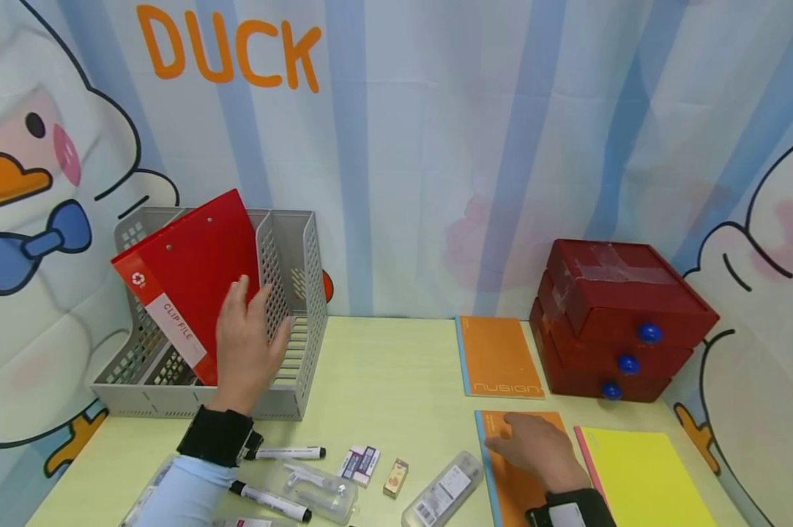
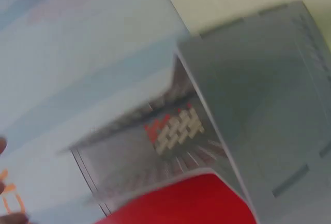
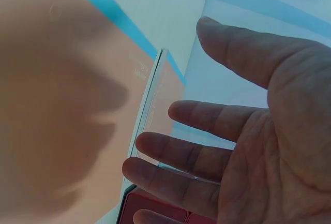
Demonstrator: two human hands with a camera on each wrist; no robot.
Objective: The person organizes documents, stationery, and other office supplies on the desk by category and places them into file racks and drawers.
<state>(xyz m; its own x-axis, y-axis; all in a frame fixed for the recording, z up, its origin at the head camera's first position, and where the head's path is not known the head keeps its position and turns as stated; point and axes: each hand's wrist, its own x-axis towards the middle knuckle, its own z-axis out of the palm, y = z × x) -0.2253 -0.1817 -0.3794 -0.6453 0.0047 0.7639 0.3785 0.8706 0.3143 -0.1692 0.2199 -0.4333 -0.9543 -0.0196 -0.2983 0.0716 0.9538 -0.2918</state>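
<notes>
A red clip file (image 1: 201, 274) leans at a slant in the grey file rack (image 1: 287, 391), at the left of the table. My left hand (image 1: 244, 348) is in front of it, fingers extended and spread, overlapping the file's right edge in the head view. Only fingertips (image 2: 10, 218) of that hand show in the left wrist view. Over the nearer orange notebook (image 1: 511, 487), my right hand (image 1: 534, 446) hovers with relaxed fingers and casts a shadow on the cover. The right wrist view has its palm (image 3: 248, 131) facing the notebook, holding nothing.
Behind the right hand lies another orange notebook (image 1: 501, 359), beside a red drawer box (image 1: 633, 293) with blue knobs. A yellow notebook (image 1: 649, 476) is at the right. Markers (image 1: 291, 453), small boxes (image 1: 359, 465) and a clear case (image 1: 444, 490) lie in front.
</notes>
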